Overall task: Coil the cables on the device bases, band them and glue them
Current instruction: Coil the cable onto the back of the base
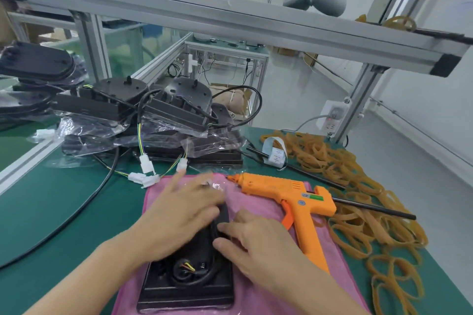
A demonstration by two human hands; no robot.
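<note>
While a flat black plastic device base lies on a pink cloth pad near the front edge of the green bench mat, both hands are laid over its far half. A black cable is looped on top of the base w/ red & yellow wires showing at its near end. The left hand is spread over the base, fingers roughly straight but motion-blurred; whether anything is gripped can't be told. The right hand is pressed on the base's right side, fingertips bent onto the cable loop, not closed round it. An orange hot-glue gun is lying on the pad's right part, nozzle pointed left, just beside the right hand. Tan rubber bands are heaped along the mat's right edge. More black bases in clear bags are stacked toward the back-left, white connectors trailing onto the mat.
</note>
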